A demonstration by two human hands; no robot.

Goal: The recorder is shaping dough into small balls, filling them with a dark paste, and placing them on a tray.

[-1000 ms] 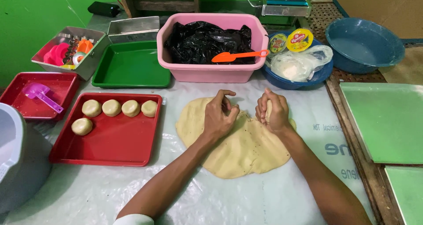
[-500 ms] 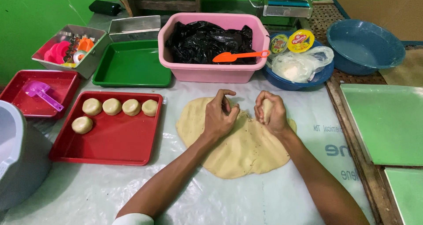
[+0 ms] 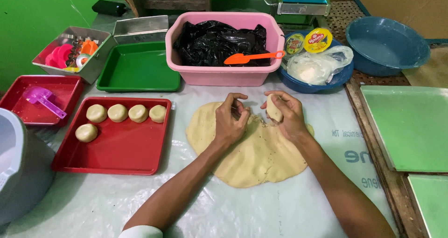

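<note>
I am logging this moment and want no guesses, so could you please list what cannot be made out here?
Head view:
- The left hand curls shut, hiding what its fingers pinch.
- The small pale dough piece is half covered by the right hand.
- The crumpled black plastic bag hides the contents of the pink rectangular plastic tub.
- The grey rounded container is cut off by the left edge.

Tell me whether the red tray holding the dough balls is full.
Not full. The red tray holds five dough balls along its far and left edge; the rest is bare.
</note>
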